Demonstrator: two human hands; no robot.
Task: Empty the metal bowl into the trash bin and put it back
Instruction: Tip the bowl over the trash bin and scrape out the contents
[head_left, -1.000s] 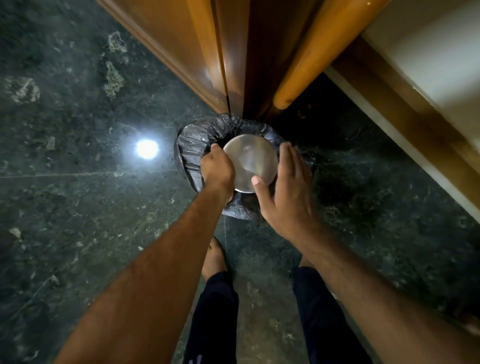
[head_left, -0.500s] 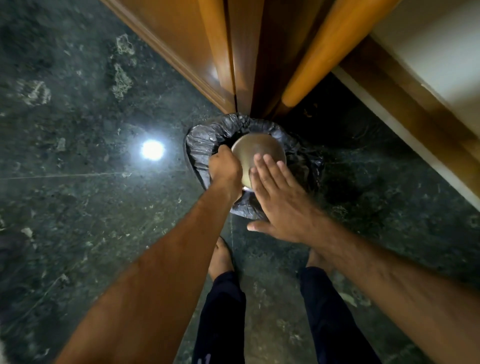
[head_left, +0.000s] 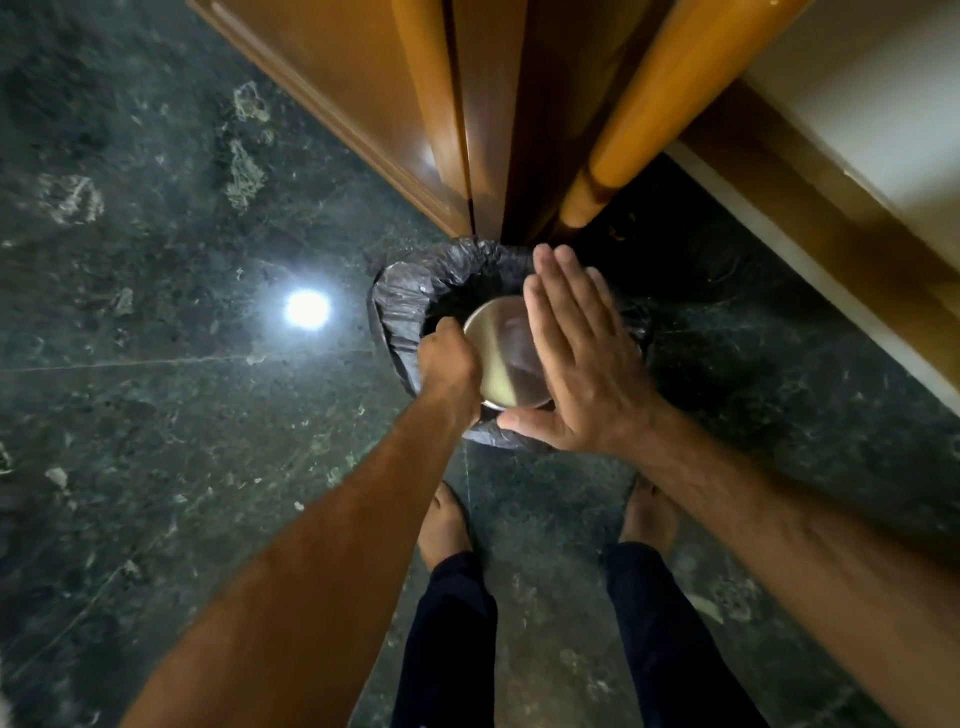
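So, going left to right: over on the left it's just dark green marble floor (head_left: 130, 415) with a bright ceiling-light reflection (head_left: 307, 309) glaring off it. Next comes the trash bin (head_left: 400, 306), lined with a black bag, tucked on the floor right up against the corner of the wooden cabinet (head_left: 363, 78).

The left hand (head_left: 448, 364) is curled tight around the near-left rim of the metal bowl (head_left: 501, 358), so that's the hand actually carrying it. The bowl is flipped upside down, its bottom facing up at the camera, and it's hanging right over the mouth of the bin, a bit toward the near edge. I can't see inside it, so no idea if everything's dropped out.

Right of that, the right hand (head_left: 576, 364) is fully flat and open, fingers together and pointing away toward the cabinet, thumb out to the left near the bowl's near edge. It's gripping nothing. The palm sits over the right part of the bowl's upturned bottom; whether it's pressing on it or just above it, I can't tell, that bit's blurry.

My guess is this is the tap-the-bottom step to knock the last bits loose. Bowl's directly under that open palm, so the next move is basically straight down. Putting it back hasn't started.
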